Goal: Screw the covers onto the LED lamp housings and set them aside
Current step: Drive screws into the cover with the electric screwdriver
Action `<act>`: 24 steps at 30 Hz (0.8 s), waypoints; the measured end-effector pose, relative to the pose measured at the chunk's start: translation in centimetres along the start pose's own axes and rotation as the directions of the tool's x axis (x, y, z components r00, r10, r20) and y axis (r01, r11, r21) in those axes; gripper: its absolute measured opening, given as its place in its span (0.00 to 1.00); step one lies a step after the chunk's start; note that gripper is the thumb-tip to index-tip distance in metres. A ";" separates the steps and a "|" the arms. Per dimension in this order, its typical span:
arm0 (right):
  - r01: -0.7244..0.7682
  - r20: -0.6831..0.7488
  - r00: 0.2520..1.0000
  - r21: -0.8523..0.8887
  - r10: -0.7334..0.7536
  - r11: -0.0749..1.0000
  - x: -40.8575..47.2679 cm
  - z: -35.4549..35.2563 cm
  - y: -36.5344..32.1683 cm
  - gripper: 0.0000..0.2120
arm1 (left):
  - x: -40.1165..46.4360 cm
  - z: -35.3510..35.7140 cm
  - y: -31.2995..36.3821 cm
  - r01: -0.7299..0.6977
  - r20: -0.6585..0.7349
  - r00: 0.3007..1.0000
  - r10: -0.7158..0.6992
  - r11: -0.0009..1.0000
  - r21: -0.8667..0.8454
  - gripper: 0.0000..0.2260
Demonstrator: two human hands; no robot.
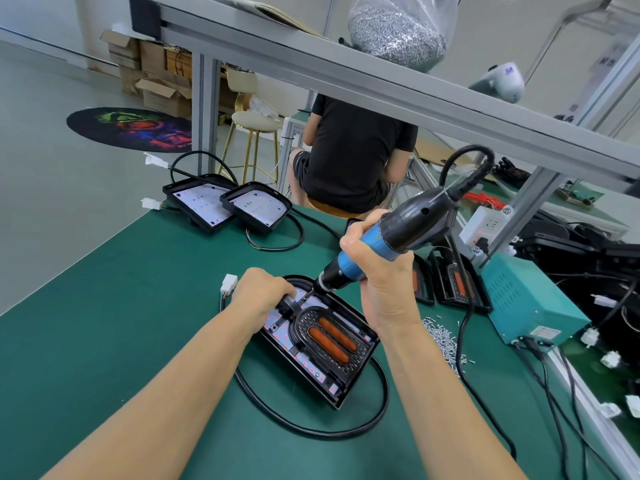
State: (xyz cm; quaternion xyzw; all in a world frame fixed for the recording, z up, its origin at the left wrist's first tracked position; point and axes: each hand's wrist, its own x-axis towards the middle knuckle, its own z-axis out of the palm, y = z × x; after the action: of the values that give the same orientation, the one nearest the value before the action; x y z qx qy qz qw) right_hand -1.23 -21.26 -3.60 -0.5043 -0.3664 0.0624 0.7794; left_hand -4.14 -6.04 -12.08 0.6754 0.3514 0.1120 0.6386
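Right hand [377, 271] grips screwdriver [388, 237]; left hand [263, 292] presses lamp housing [322, 344].

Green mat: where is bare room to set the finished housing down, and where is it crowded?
Bare green mat lies left of the left hand, between the housing being screwed and the two open housings at the far edge. Right of the right hand it is crowded: loose screws, cables, stacked housings and the teal power box.
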 end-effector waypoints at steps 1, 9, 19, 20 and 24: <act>0.000 -0.001 1.000 0.000 0.000 1.000 0.0 0.0 0.0 0.14 | 0.0 0.0 0.0 -0.002 0.002 1.000 0.002 1.000 0.007 0.10; 0.053 -0.364 0.931 0.136 0.000 0.989 -1.1 -1.4 -0.6 0.18 | -0.3 -0.3 0.3 -0.050 0.017 0.999 0.049 0.996 0.079 0.15; 0.249 -0.593 0.791 0.087 -0.151 0.965 -4.5 -7.1 -4.6 0.15 | -0.4 -0.7 -0.1 -0.206 0.056 0.979 0.198 0.940 0.272 0.03; 0.253 -0.605 0.779 0.068 -0.162 0.965 -5.0 -7.7 -5.0 0.15 | -0.3 -0.7 0.0 -0.208 0.068 0.978 0.196 0.938 0.276 0.03; 0.259 -0.661 0.725 0.003 -0.192 0.966 -7.2 -9.8 -5.9 0.15 | -0.5 -0.5 0.7 -0.220 0.063 0.975 0.211 0.916 0.337 0.04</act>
State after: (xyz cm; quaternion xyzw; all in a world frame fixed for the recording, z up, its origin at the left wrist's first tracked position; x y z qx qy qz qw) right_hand -1.83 -34.77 -4.57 -0.4080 -0.1252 -0.1960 0.8829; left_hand -4.59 -5.91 -11.21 0.8118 0.2808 0.1106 0.4999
